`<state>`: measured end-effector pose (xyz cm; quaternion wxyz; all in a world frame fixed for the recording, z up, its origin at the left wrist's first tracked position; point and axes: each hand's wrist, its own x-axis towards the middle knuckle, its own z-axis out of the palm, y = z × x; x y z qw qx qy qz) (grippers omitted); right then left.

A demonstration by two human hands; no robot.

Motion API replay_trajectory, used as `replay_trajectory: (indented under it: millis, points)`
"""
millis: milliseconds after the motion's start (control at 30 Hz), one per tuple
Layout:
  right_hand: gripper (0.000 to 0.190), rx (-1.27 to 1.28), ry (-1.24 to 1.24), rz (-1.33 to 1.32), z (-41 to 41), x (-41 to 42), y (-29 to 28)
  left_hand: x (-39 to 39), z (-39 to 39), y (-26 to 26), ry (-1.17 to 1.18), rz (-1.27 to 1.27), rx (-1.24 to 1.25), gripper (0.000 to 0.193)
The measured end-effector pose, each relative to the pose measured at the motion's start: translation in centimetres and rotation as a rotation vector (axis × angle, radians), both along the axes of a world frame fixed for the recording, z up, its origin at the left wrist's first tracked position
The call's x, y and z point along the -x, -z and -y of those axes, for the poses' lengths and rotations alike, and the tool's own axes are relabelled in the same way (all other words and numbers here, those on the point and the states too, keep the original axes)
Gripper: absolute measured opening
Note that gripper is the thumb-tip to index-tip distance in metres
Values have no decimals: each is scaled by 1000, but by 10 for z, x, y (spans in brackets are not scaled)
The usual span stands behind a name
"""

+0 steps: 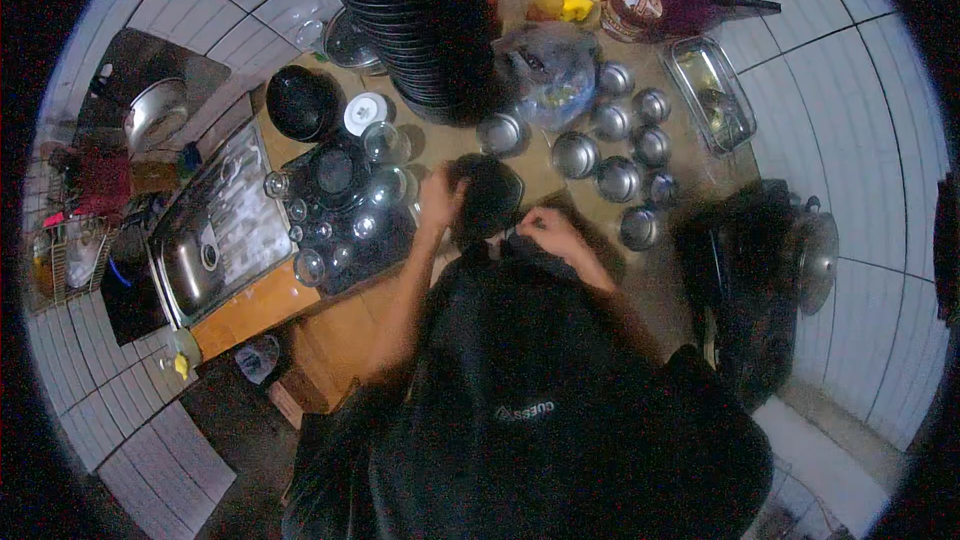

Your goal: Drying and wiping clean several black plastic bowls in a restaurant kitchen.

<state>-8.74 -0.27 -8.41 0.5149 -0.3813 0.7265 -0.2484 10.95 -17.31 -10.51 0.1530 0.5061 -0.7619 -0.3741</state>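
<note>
My left hand [444,196] grips the left side of a dark rounded bowl-like thing [489,191], with the thumb over its edge. It is held in front of my chest, above the tan countertop [442,142]. My right hand [551,231] is just right of its lower edge, with fingers bent together. Blur and dark clothing hide whether anything small is between them. Several round silver metal tins [576,155] stand to the right. On the left, clear glass bowls [390,185] and small glass cups sit on a black glass-topped stove [390,240].
A tall stack of black containers [420,22] with a red inside rises at the back, beside a filled clear plastic bag [559,82]. A rectangular glass dish [712,94] lies along the right wall. At left are a black bowl [302,103] and a steel sink [191,262].
</note>
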Motion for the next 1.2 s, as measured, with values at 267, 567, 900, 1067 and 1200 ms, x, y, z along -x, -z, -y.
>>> replay_trajectory:
  millis: [267,567,900,1067,1200]
  points:
    - [15,127,-77,-13,-8,16,2,8,-5,2,45,268,268,72]
    - [13,84,-122,79,-9,20,-11,45,-48,-56,68,596,123,141]
    - [16,7,-128,194,-11,32,-31,41,-65,-104,-103,78,275,88]
    - [30,133,-79,488,-12,53,-47,-19,-20,-163,-434,-221,328,30]
    - [67,1026,-185,701,-8,36,-77,-116,50,-146,-333,-27,466,29]
